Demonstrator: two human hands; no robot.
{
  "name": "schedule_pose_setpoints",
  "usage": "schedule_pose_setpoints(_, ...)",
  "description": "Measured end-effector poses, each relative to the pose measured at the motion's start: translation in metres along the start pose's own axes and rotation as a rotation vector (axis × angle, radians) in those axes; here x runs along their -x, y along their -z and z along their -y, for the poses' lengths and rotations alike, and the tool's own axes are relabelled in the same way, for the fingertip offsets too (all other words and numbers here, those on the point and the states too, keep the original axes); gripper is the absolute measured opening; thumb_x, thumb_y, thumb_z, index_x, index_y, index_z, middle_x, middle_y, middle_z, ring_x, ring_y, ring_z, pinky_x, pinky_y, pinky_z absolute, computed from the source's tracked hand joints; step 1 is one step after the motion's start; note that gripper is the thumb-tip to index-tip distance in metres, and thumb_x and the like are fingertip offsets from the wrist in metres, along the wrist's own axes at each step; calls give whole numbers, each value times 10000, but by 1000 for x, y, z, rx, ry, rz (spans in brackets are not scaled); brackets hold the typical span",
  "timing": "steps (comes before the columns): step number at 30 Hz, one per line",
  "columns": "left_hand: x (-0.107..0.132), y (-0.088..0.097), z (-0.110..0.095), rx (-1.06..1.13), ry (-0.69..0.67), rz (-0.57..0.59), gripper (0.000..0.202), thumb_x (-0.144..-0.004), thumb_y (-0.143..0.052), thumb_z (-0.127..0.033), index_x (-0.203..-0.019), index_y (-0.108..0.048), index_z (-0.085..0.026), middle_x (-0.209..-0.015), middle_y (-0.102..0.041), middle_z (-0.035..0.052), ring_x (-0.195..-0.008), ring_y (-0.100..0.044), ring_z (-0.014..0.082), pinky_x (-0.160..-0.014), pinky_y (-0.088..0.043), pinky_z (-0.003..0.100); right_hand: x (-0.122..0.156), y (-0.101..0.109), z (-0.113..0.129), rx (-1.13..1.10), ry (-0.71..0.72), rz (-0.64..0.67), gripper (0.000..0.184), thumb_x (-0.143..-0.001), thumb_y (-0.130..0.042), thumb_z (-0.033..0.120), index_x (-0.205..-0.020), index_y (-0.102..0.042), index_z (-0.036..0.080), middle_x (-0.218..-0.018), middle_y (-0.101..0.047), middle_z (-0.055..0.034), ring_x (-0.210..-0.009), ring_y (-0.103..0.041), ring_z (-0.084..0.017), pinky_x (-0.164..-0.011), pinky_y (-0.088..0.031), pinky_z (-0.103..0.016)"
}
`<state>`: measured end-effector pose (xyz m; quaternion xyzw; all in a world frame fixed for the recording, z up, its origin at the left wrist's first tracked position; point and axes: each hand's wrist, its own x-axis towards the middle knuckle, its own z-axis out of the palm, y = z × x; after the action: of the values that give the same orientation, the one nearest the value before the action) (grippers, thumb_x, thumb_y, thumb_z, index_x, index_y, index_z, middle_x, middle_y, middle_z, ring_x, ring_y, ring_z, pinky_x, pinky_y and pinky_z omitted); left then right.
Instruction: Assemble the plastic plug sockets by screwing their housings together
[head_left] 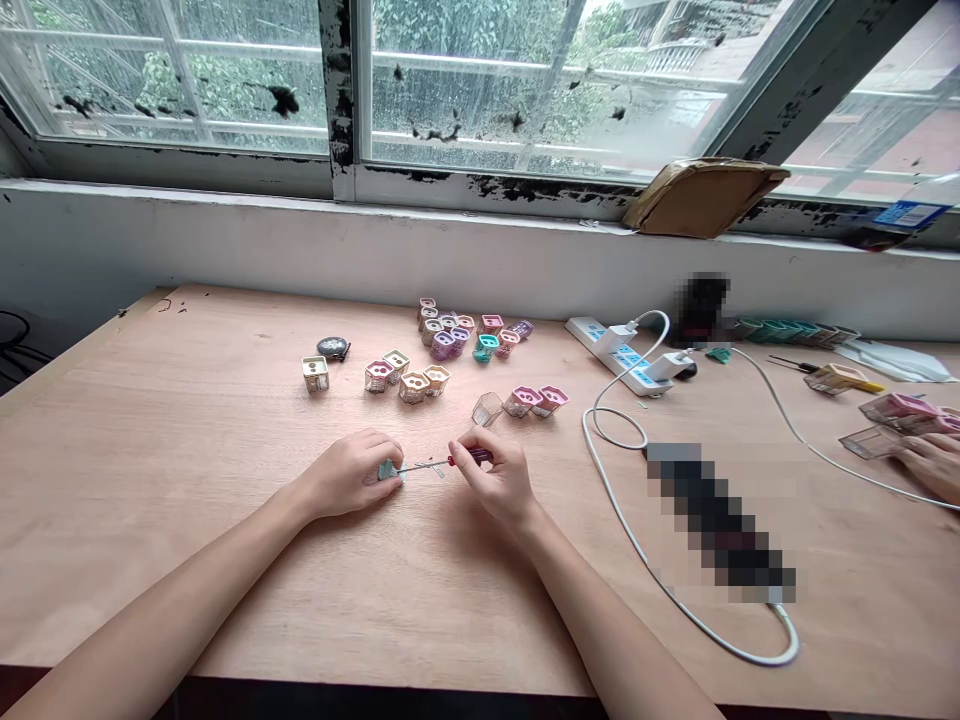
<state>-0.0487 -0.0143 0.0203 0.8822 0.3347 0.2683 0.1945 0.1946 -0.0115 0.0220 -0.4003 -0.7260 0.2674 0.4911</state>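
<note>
Small plastic cases stand in loose groups on a plywood table, their insides too small to make out. Above the table's near part, the left hand closes around a teal piece, touching the tip of a red-handled screwdriver, which the right hand pinches near its handle.

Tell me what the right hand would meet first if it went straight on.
The right hand points up and left, so probably the small cream plastic casing in the group ahead, though depth is hard to judge from this view.
</note>
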Motion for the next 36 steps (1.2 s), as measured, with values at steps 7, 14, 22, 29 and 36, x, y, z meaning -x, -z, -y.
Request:
schedule_pose_setpoints(7, 0, 0, 0, 15, 15, 9, 81, -908, -651, -184, -964, -596, -206, -1024, -680, 43, -951, -616, 206, -833, -479, 324, -1, 1, -3, -2, 15, 6, 253, -914, -581, 258, -675, -596, 178, -570, -555, 8, -475, -445, -97, -463, -318, -236)
schedule_pose_setpoints(14, 1, -1, 1, 14, 19, 6, 86, -904, -656, -190, -959, -592, -205, -1022, -680, 47, -953, -619, 211, -841, -480, 328, -1, 1, -3, 1, 15, 16, 259, -918, -576, 266, -676, -597, 177, -569, -554, 10, -475, -436, -94, -460, -318, -236)
schedule_pose_setpoints(22, 1, -1, 1, 11, 20, 6, 80, -905, -653, -190, -959, -595, -204, -1016, -682, 46, -940, -618, 208, -827, -478, 324, -1, 2, -2, -6, 16, 23, 261, -918, -573, 271, -677, -600, 175, -577, -551, 8, -481, -443, -95, -466, -323, -237)
schedule_pose_setpoints(29, 1, 0, 0, 4, 6, 4, 80, -908, -649, -186, -959, -591, -206, -1023, -682, 45, -945, -616, 206, -830, -480, 323, -1, 1, -3, -2, 15, 31, 258, -917, -573, 269, -679, -605, 174, -578, -543, 10, -482, -438, -94, -469, -323, -238)
schedule_pose_setpoints(36, 1, 0, -1, 6, 5, 16, 85, -906, -653, -181, -959, -592, -205, -1039, -683, 47, -968, -613, 210, -850, -486, 330, -2, 1, -1, 3, 25, 46, 256, -920, -570, 258, -680, -607, 176, -577, -545, 11, -483, -441, -96, -474, -323, -241)
